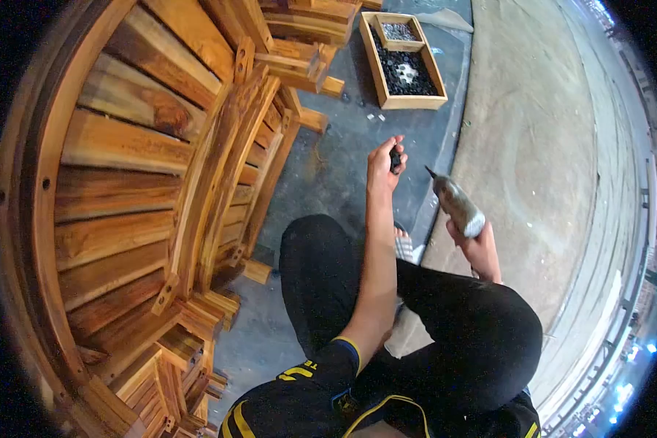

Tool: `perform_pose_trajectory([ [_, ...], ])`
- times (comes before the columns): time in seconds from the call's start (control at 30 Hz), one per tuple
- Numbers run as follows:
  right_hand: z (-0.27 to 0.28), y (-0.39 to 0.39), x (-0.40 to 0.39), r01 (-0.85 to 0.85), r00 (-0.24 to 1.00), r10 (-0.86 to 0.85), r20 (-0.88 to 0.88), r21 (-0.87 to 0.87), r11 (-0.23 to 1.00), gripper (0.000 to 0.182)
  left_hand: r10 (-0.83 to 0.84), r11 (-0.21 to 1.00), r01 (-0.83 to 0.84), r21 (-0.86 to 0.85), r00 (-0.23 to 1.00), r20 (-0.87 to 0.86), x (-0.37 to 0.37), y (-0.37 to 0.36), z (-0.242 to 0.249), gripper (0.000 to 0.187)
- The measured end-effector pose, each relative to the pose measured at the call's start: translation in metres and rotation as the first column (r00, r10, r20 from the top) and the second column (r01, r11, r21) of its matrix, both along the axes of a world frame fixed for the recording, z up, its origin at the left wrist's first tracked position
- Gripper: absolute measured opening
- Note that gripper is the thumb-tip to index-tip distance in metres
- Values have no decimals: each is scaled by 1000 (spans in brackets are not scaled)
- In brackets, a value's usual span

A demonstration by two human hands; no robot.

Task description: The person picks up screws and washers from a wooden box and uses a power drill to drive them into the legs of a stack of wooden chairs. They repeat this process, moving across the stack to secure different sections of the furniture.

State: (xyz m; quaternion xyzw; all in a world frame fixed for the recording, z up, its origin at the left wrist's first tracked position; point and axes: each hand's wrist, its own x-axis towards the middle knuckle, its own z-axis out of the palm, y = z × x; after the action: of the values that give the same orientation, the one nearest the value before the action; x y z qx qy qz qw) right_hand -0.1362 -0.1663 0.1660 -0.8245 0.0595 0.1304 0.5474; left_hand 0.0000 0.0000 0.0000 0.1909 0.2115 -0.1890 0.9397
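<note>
My left hand (381, 166) is raised in front of my knees, its fingers curled around small black pieces (395, 160). They look like the black pieces in the wooden box, but their exact kind is too small to tell. To its right, my right hand (477, 248) grips a greyish bottle (456, 201) by its pale lower end. The bottle tilts up and to the left, and its thin dark nozzle (431, 172) points towards my left hand without touching it.
A divided wooden box (441, 82) holds many black pieces, a white item and small silvery pieces. Slatted wooden furniture (117, 182) stands close on the left, with more wooden frames (310, 62) beyond. Small white bits (376, 117) lie on the dark floor sheet (306, 186); concrete (540, 146) is at right.
</note>
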Motion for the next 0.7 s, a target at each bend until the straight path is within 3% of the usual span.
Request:
perform_pose_trajectory([
  [0.03, 8, -3, 14, 9, 998, -12, -64, -46, 999, 34, -35, 999, 35, 16, 999, -12, 10, -11, 7, 31],
  [0.07, 13, 0, 27, 69, 996, -67, -53, 36, 997, 28, -67, 997, 68, 33, 997, -32, 16, -20, 13, 31],
  [0.1, 22, 22, 11, 116, 974, -111, -196, 14, 993, 26, -52, 998, 55, 35, 994, -99, -17, 2, 13, 31],
  [0.17, 14, 24, 31, 45, 986, -19, -165, 154, 987, 27, -22, 999, 19, 33, 997, 72, -12, 10, 18, 30],
  [0.27, 9, 28, 57, -69, 995, 77, -57, 134, 989, 21, 85, 995, -86, 47, 996, 31, 1, 17, 25, 30],
  [0.37, -7, 35, 68, -34, 987, 74, -144, 259, 965, 24, 149, 987, -144, 73, 986, -77, -3, 24, 20, 30],
  [0.43, -20, 38, 73, -31, 981, 78, -179, 250, 968, 26, 209, 977, -199, 77, 968, -139, -8, 25, 7, 31],
  [0.53, -40, 42, 78, 34, 955, 71, -288, 345, 938, 27, 243, 961, -225, 162, 964, -105, -14, 43, -2, 29],
  [0.7, -74, 35, 93, 9, 944, 138, -299, 444, 896, 31, 242, 937, -219, 272, 969, -51, -19, 52, -18, 29],
])
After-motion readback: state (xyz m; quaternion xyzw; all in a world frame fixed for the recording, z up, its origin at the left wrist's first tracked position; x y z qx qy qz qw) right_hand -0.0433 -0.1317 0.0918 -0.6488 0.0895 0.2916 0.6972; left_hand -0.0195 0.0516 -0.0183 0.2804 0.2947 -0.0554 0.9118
